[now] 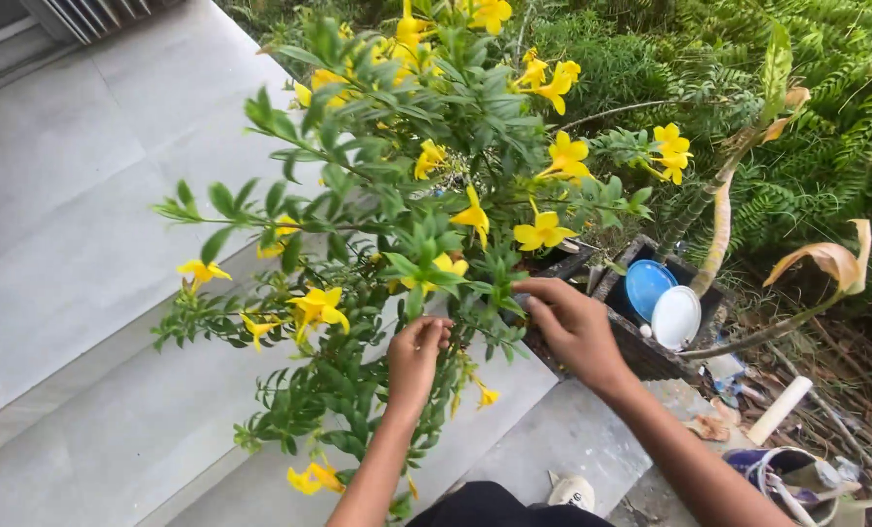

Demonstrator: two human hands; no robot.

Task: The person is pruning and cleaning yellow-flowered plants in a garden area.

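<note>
Soft, even daylight falls over the scene; shadows faint, pale paving (84,195) bright but unglared, edges slightly bent, focus sharp throughout.

My left hand (416,353) raised with fingers curled inward, forearm rising from below, my right hand (573,327) palm down, fingers bent forward, forearm stretched from lower right

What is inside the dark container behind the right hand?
In the dark container lie a blue round lid and a white round lid. Whatever lies beneath them is covered.
</note>
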